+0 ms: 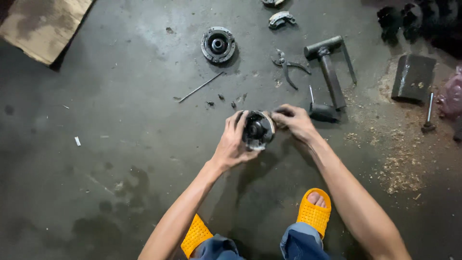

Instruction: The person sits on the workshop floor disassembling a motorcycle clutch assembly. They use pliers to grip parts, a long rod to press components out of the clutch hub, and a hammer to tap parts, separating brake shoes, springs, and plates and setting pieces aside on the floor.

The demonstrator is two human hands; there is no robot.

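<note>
Part in hand: a round metal clutch part (258, 130) is being held above the floor (120, 120), its open face looking up at the camera.
Left hand: the left hand (234, 144) is sitting at 9 o'clock of the part, fingers (239, 121) curling over its rim and pinching it.
Right hand: the right hand (296, 123) is coming from 3 o'clock, fingers pressed together at the rim; equally near.
Around: a round hub (218, 45) is lying at 11 o'clock, a thin rod (201, 87) nearer, a puller tool (329, 72) at 1 o'clock.
</note>
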